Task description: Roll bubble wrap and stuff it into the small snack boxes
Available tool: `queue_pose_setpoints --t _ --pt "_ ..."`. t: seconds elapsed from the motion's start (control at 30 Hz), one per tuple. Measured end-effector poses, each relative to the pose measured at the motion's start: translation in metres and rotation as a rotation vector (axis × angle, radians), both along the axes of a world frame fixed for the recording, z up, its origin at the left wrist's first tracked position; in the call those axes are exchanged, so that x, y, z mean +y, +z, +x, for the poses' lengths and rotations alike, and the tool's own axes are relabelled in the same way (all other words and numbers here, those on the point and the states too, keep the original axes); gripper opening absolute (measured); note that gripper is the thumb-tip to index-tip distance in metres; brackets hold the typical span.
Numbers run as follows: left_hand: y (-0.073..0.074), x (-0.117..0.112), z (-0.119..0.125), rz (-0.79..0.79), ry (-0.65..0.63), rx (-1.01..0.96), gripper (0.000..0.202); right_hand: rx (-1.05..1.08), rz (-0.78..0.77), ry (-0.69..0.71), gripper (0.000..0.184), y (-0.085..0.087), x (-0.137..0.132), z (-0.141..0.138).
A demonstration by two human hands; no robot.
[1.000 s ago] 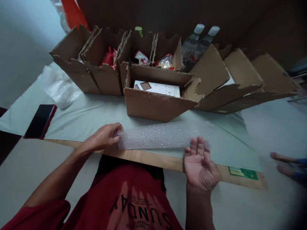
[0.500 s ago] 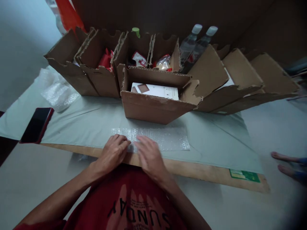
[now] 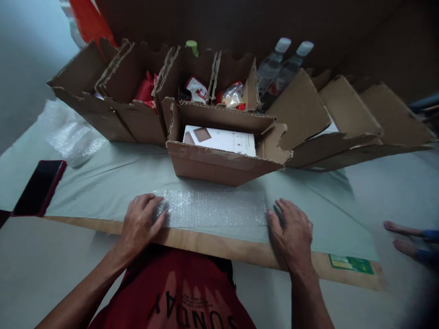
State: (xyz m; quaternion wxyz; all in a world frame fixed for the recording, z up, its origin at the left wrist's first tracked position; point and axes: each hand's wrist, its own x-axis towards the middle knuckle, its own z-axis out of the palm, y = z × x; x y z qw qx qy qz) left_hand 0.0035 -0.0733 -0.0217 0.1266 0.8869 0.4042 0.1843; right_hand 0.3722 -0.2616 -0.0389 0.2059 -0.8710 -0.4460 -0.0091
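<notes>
A flat strip of clear bubble wrap (image 3: 216, 209) lies lengthwise along the near edge of the table. At its left end rests my left hand (image 3: 141, 223), thumb and fingers apart around the corner. My right hand (image 3: 292, 230) is at the opposite end, its thumb by the wrap's right edge and its fingers spread. Neither hand grips anything that I can see. Just beyond the wrap stands an open cardboard box (image 3: 206, 160) with a white printed carton (image 3: 222, 140) inside.
Behind stand more open cardboard boxes (image 3: 132, 121) holding a red packet (image 3: 146, 89) and other packets. Two bottles (image 3: 269, 68) rise at the back. More boxes (image 3: 350, 107) lean at right. Crumpled bubble wrap (image 3: 73, 137) and a phone (image 3: 39, 187) lie left. A person's feet (image 3: 404, 237) show at right.
My hands have moved apart, from close together near the wrap's left part to its two ends. The right hand has travelled far to the right, the left hand slightly left.
</notes>
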Motion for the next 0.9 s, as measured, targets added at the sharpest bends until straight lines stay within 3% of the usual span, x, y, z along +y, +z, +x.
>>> queue_pose_setpoints --t 0.1,0.2,0.3,0.37,0.43,0.5,0.63,0.7,0.77,0.83,0.9 --pt "-0.004 0.000 -0.006 0.065 0.187 0.102 0.031 0.039 0.013 0.024 0.044 -0.005 0.023 -0.012" --pt "-0.011 -0.002 -0.001 -0.004 0.195 0.083 0.016 0.128 0.106 0.045 0.033 -0.008 0.032 -0.023" --pt "-0.008 -0.002 0.002 -0.115 0.160 -0.074 0.007 0.338 0.194 -0.006 0.030 0.002 0.018 -0.031" --pt "0.003 0.004 -0.005 -0.240 0.172 -0.150 0.009 0.569 0.244 -0.088 0.035 0.013 0.003 -0.042" --pt "0.019 0.019 -0.018 -0.336 0.214 -0.177 0.014 0.847 0.272 -0.125 0.051 0.024 -0.009 -0.062" --pt "0.035 0.043 -0.031 -0.322 0.243 -0.154 0.025 1.121 0.295 -0.093 0.066 0.030 -0.012 -0.092" --pt "0.054 0.106 -0.022 -0.122 0.159 0.013 0.049 1.476 0.365 -0.008 0.060 0.023 0.004 -0.165" --pt "0.052 0.130 -0.005 -0.023 0.122 0.071 0.052 1.564 0.317 0.012 0.056 0.015 0.013 -0.195" --pt "0.042 0.138 0.007 0.051 0.123 0.045 0.057 1.604 0.231 0.043 0.044 0.008 0.018 -0.212" --pt "0.028 0.121 0.003 0.117 0.099 -0.046 0.059 1.603 0.179 0.080 0.030 0.005 0.019 -0.217" --pt "0.013 0.083 -0.018 0.141 0.010 -0.130 0.057 1.582 0.183 0.101 0.028 0.005 0.019 -0.214"
